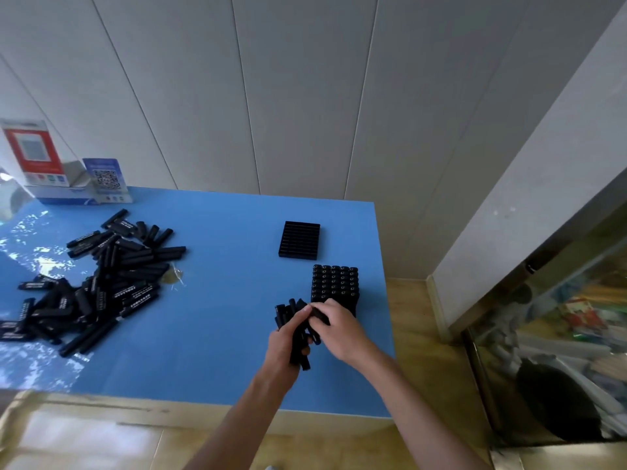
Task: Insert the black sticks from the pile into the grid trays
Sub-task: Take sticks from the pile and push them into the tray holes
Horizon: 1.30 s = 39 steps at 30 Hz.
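Two hands: left hand (288, 337) grips a bundle of sticks (296, 334); right hand (334, 325) pinches one.
Filled tray (336, 283): near the bench (217, 300) right edge.

We see a loose pile of black sticks (98, 283) sprawled at the left of the frame, an empty black grid tray (300, 240) right of centre, a tray filled with upright sticks (336, 283) just below it, and a bundle of sticks (297, 329) at lower centre.
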{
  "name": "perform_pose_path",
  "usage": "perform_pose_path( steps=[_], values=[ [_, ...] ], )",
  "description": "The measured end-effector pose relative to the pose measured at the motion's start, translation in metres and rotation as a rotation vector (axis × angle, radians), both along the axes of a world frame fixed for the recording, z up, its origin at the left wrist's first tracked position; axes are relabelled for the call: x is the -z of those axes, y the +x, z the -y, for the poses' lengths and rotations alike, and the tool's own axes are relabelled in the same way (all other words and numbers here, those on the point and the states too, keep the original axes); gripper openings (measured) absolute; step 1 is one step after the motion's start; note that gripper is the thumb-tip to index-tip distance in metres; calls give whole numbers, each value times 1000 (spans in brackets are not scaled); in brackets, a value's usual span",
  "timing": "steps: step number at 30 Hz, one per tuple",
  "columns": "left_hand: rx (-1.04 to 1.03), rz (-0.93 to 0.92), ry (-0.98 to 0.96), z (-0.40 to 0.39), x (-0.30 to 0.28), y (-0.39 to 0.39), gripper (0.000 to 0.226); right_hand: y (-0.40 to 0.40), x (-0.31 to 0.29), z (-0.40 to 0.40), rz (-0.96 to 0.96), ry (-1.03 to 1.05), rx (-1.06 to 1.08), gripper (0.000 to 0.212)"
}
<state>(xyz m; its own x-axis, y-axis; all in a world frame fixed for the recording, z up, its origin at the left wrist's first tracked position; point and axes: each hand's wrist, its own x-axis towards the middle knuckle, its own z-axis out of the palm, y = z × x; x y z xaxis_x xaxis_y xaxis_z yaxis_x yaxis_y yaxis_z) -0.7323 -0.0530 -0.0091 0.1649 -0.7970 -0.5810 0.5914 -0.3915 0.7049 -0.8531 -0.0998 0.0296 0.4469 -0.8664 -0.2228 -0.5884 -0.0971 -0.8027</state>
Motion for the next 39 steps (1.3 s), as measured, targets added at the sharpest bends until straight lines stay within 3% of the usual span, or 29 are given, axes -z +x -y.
perform_pose_path(
  steps=[4,8,12,19,23,26,29,36,39],
  values=[
    [-52,14,51,3,-4,11,28,4,3,2,43,28,29,42],
    [-84,-64,53,3,-9,24,24,0,5,9,191,92,182,27],
    [-116,-135,17,-1,-14,37,33,-18,-2,17,372,297,258,24],
    [-123,-138,45,-8,-14,49,20,-36,-2,29,249,310,268,11],
    [-89,-102,38,-10,-14,51,23,-42,-2,28,327,214,200,23],
    [-78,-75,43,-11,-13,51,24,-45,-1,29,362,171,230,17],
    [-81,-60,55,-13,-13,54,24,-51,-1,31,291,102,301,25],
    [-88,-55,52,-17,-11,58,25,-62,9,36,198,-36,252,3],
    [-88,-50,50,-18,-11,58,26,-62,15,40,111,-86,211,14]
  ],
)
